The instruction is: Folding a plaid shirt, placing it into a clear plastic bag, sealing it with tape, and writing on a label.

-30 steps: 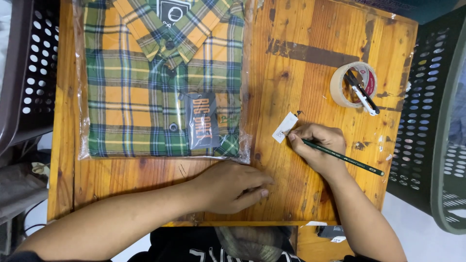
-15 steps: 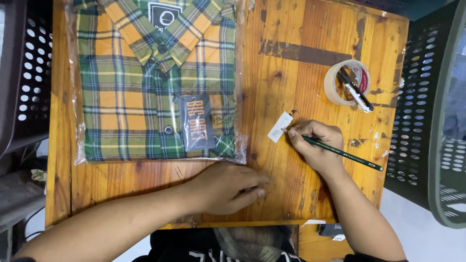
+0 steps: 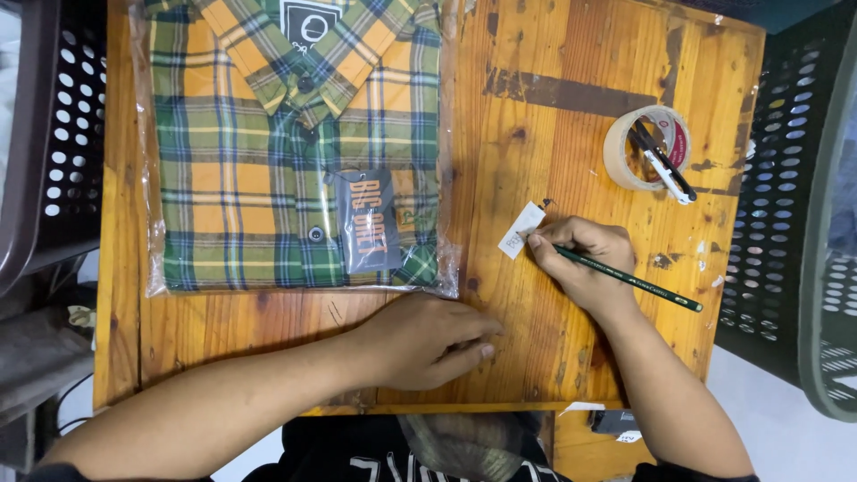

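Observation:
My right hand [image 3: 585, 261] grips a dark green pencil [image 3: 629, 279], its tip resting on a small white paper tag [image 3: 520, 230] on the wooden table [image 3: 571, 107]. My left hand [image 3: 428, 341] lies flat on the table near the front edge, fingers loosely curled, holding nothing. To the left lies a folded green, orange and blue plaid shirt [image 3: 268, 152] sealed in a clear plastic bag, with a dark hang tag [image 3: 368, 220] on its front.
A roll of tape [image 3: 644, 147] with a pen [image 3: 662, 162] lying across it sits at the table's right. A dark perforated basket [image 3: 49, 134] stands on the left, and another perforated basket [image 3: 794, 214] on the right.
The view has drifted slightly; both hands, the pencil and the tag stay in the same positions.

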